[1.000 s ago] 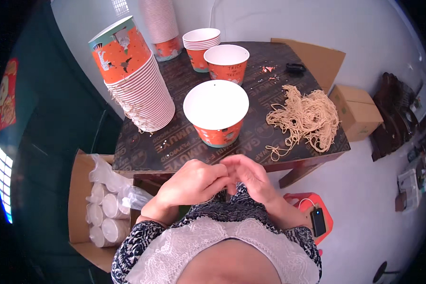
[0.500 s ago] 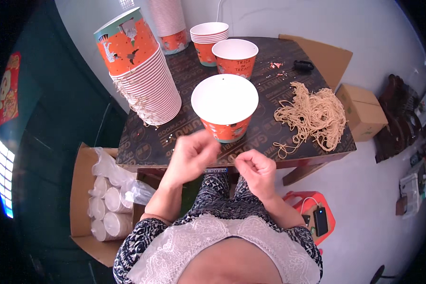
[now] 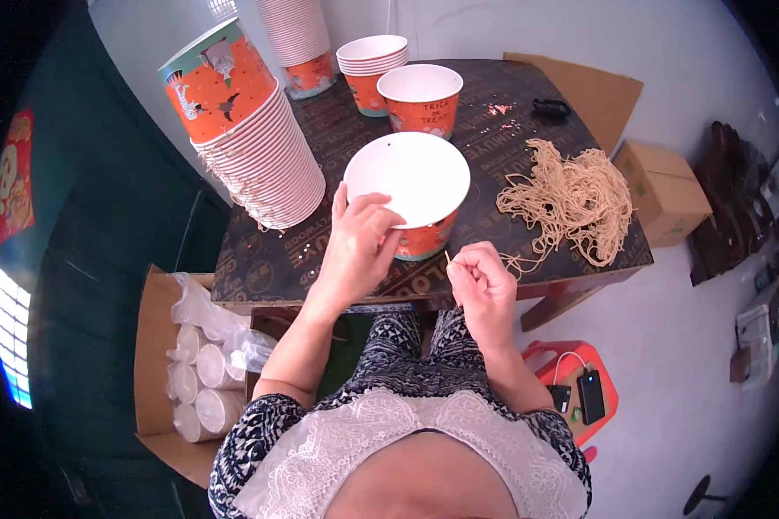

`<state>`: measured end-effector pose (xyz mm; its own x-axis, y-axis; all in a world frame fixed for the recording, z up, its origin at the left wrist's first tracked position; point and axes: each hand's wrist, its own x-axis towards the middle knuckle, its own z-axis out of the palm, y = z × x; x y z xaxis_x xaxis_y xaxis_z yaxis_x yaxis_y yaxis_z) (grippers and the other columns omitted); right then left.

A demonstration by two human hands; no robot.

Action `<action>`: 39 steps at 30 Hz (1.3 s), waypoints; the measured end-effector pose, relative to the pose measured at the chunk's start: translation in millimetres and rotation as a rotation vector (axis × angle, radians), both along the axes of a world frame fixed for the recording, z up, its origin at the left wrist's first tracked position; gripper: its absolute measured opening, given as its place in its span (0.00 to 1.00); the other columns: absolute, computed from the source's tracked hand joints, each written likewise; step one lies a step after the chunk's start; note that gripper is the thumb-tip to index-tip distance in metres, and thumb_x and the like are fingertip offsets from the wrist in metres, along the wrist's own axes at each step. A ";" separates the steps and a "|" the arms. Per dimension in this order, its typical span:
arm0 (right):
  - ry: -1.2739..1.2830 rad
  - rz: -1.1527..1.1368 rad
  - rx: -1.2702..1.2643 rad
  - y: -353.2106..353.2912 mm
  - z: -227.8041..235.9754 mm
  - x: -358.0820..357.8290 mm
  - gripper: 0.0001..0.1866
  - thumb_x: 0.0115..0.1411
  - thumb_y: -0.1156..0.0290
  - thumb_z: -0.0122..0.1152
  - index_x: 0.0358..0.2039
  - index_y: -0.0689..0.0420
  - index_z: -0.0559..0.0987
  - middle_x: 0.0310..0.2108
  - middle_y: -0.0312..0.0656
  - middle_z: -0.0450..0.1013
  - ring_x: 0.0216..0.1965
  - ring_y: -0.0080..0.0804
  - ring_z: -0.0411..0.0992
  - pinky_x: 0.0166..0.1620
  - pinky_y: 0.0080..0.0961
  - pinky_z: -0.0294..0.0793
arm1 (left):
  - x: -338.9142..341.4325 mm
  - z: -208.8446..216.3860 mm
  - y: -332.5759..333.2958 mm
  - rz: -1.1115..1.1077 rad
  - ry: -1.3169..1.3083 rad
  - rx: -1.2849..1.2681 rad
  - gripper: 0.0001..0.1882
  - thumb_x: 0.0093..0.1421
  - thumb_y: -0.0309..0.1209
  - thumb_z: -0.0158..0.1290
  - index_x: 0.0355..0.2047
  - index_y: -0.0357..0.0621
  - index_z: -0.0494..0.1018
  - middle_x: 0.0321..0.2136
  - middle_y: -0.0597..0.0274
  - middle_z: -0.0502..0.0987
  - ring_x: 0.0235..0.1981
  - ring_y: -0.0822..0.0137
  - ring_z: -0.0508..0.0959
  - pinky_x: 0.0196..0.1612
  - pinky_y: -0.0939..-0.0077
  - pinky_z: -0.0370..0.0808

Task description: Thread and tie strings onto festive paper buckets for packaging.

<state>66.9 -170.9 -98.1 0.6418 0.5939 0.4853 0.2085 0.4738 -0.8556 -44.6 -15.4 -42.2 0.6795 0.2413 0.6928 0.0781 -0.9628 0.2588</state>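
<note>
A white-lined paper bucket with an orange printed outside stands at the table's front edge. A small dark hole shows near its far rim. My left hand grips its near-left rim, fingertips over the inside and the thumb partly hidden against the outer wall. Just right of the bucket, my right hand is closed in a pinch on a tan cord, whose short end sticks out past the fingertips. A loose heap of the same cord lies on the table farther right.
At the left leans a tall stack of nested buckets with cord loops along its side. More buckets stand behind, beside pink bits and a black object. A carton of wrapped cups sits lower left, a red stool lower right.
My left hand has moved up from in front of the bucket and taken hold of its rim. My right hand has shifted slightly right and up, with the cord end now showing.
</note>
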 end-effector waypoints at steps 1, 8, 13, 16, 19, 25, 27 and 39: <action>-0.007 0.004 -0.004 -0.9 1.2 2.1 0.04 0.64 0.79 0.56 0.31 0.62 0.74 0.28 0.31 0.65 0.20 0.12 0.62 0.22 0.11 0.61 | 1.3 -0.3 -4.7 -0.004 0.016 -0.008 0.07 0.50 0.21 0.60 0.30 0.42 0.76 0.28 0.59 0.77 0.44 0.58 0.78 0.64 0.37 0.55; 0.425 0.248 -0.083 -10.9 1.5 11.4 0.07 0.66 0.72 0.55 0.30 0.60 0.73 0.20 0.32 0.65 0.20 0.14 0.61 0.20 0.13 0.59 | 3.1 2.8 -27.2 -0.052 0.054 0.003 0.11 0.51 0.22 0.61 0.35 0.42 0.76 0.28 0.61 0.77 0.35 0.60 0.78 0.64 0.45 0.58; 0.520 0.282 -0.052 -7.2 1.3 16.4 0.08 0.65 0.72 0.56 0.29 0.59 0.73 0.21 0.31 0.65 0.20 0.15 0.61 0.20 0.14 0.58 | -1.5 12.8 -21.9 -0.055 -0.106 -0.039 0.13 0.52 0.20 0.60 0.39 0.42 0.75 0.31 0.59 0.78 0.37 0.58 0.79 0.62 0.48 0.63; 0.577 0.322 -0.029 -3.5 1.2 17.7 0.07 0.65 0.73 0.56 0.29 0.59 0.73 0.21 0.30 0.65 0.19 0.14 0.60 0.19 0.13 0.57 | -4.4 21.7 -15.2 -0.032 -0.061 -0.096 0.08 0.57 0.19 0.54 0.36 0.42 0.77 0.33 0.61 0.80 0.40 0.61 0.80 0.64 0.46 0.61; 0.601 0.324 -0.023 -1.7 2.8 17.9 0.07 0.64 0.73 0.57 0.29 0.59 0.74 0.20 0.28 0.65 0.18 0.12 0.59 0.19 0.12 0.56 | -3.0 25.7 -4.5 -0.066 -0.030 -0.071 0.08 0.55 0.19 0.56 0.36 0.42 0.76 0.31 0.59 0.79 0.38 0.58 0.80 0.62 0.46 0.62; 0.583 0.293 -0.035 2.5 2.3 17.8 0.07 0.64 0.74 0.57 0.28 0.59 0.75 0.19 0.28 0.65 0.18 0.12 0.59 0.18 0.12 0.56 | 2.3 40.8 -1.5 -0.089 0.076 -0.112 0.03 0.58 0.23 0.55 0.34 0.40 0.77 0.29 0.57 0.79 0.38 0.55 0.80 0.63 0.45 0.61; 0.576 0.287 -0.038 3.4 0.9 19.1 0.07 0.64 0.74 0.57 0.28 0.59 0.75 0.19 0.28 0.65 0.18 0.11 0.58 0.18 0.12 0.56 | 6.1 44.3 0.4 -0.105 0.102 -0.107 0.03 0.59 0.23 0.54 0.33 0.39 0.77 0.29 0.56 0.79 0.38 0.55 0.80 0.63 0.44 0.61; 0.486 0.251 -0.089 9.2 2.0 21.1 0.08 0.65 0.73 0.56 0.28 0.59 0.73 0.20 0.30 0.65 0.18 0.13 0.59 0.19 0.13 0.57 | 55.5 58.7 27.5 -0.539 0.628 -0.305 0.13 0.60 0.25 0.51 0.43 0.33 0.77 0.37 0.45 0.81 0.41 0.51 0.81 0.47 0.62 0.75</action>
